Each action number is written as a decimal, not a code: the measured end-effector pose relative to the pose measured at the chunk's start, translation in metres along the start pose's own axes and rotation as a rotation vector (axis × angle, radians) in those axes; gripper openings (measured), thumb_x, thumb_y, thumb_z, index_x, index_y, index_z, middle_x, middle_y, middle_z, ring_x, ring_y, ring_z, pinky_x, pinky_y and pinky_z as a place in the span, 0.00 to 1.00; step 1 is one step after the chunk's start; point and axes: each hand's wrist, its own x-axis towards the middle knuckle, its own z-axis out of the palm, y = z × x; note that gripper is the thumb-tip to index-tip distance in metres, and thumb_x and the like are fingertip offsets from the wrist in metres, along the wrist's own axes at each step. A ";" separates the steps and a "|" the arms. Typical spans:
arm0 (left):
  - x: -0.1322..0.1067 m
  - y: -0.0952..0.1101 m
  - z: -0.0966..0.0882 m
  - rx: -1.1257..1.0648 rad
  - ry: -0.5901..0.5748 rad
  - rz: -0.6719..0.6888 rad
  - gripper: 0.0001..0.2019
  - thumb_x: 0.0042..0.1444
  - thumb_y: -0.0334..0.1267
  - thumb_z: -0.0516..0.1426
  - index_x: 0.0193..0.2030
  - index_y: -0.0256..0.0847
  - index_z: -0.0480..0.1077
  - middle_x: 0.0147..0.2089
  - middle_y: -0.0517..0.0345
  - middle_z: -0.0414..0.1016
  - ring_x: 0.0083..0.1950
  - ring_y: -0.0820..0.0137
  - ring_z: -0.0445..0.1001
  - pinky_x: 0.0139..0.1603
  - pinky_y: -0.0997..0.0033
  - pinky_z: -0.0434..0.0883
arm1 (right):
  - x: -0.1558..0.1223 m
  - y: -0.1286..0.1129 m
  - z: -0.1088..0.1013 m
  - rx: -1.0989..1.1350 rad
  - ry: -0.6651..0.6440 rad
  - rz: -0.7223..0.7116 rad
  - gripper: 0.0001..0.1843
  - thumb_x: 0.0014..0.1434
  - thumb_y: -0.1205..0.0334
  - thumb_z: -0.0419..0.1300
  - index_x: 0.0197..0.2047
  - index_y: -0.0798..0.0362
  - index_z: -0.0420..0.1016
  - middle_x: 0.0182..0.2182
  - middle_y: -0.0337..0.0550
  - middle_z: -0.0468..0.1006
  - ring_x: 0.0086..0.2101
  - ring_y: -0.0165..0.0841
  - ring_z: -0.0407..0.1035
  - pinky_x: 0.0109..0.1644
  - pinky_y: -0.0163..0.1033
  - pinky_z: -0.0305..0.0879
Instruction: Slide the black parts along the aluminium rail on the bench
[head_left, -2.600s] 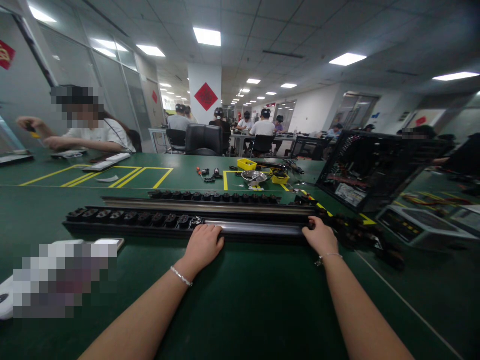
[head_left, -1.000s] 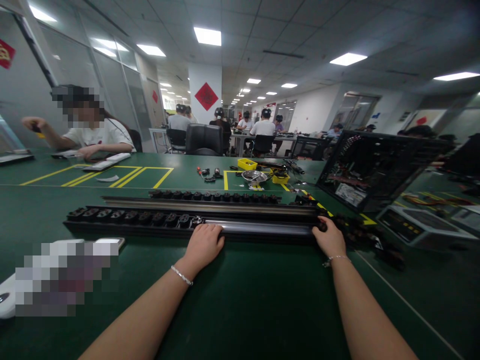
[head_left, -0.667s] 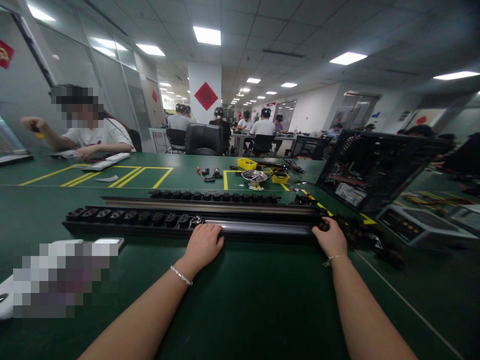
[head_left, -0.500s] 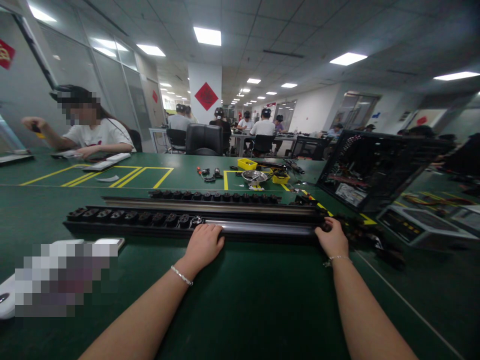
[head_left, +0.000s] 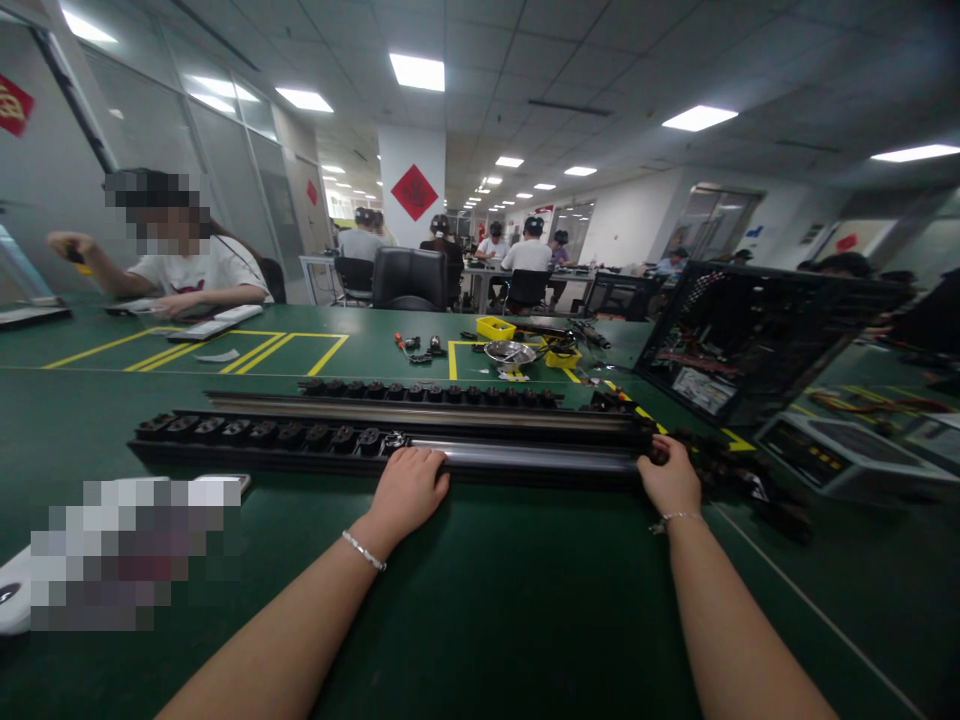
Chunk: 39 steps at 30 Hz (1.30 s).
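Observation:
In front of me a long black power strip [head_left: 247, 455] lies across the table, with a row of round sockets on its left half and a bare metallic channel on its right half. My left hand [head_left: 409, 490] is closed over its near edge around the middle, beside the last socket; the fingertips are partly hidden. At the right end, my right hand [head_left: 670, 478] is closed with thumb and fingers around the strip's tip. Whether a small part sits in those fingers is not visible. Behind lie a long metal rail [head_left: 420, 408] and a second row of black sockets [head_left: 450, 394].
An open computer case [head_left: 750, 340] and a grey box-shaped device [head_left: 840, 455] stand to the right. Farther back are a metal bowl [head_left: 510, 354] and a yellow tray [head_left: 495, 328]. A blurred-out white object [head_left: 15, 605] lies at left. A co-worker [head_left: 202, 265] sits across the table.
My right hand has shifted slightly to the right at the strip's end. My left hand keeps its place on the strip.

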 end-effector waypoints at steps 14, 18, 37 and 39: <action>0.000 0.000 0.001 0.007 -0.001 -0.007 0.11 0.58 0.40 0.50 0.44 0.41 0.69 0.41 0.52 0.75 0.45 0.63 0.70 0.50 0.61 0.61 | 0.008 0.016 0.003 0.046 0.068 0.091 0.26 0.42 0.57 0.58 0.47 0.52 0.70 0.42 0.47 0.75 0.41 0.41 0.69 0.50 0.46 0.62; 0.000 -0.001 0.001 0.010 -0.002 -0.004 0.11 0.58 0.40 0.50 0.45 0.41 0.69 0.41 0.52 0.75 0.45 0.62 0.70 0.50 0.60 0.61 | 0.010 0.020 0.003 0.047 0.103 0.089 0.25 0.42 0.56 0.58 0.46 0.52 0.71 0.40 0.47 0.75 0.39 0.41 0.68 0.49 0.46 0.63; 0.000 -0.001 0.001 -0.001 0.001 -0.001 0.11 0.58 0.40 0.50 0.45 0.42 0.69 0.42 0.52 0.75 0.45 0.63 0.70 0.51 0.60 0.61 | 0.015 0.030 -0.002 -0.075 0.174 0.181 0.24 0.42 0.50 0.59 0.43 0.51 0.76 0.35 0.50 0.76 0.33 0.43 0.68 0.43 0.49 0.65; 0.000 -0.001 0.001 -0.004 0.003 0.000 0.11 0.58 0.39 0.50 0.45 0.42 0.69 0.42 0.52 0.75 0.45 0.62 0.70 0.51 0.60 0.61 | 0.015 0.032 -0.003 -0.070 0.188 0.175 0.24 0.43 0.50 0.59 0.42 0.51 0.76 0.34 0.50 0.76 0.33 0.43 0.68 0.43 0.49 0.65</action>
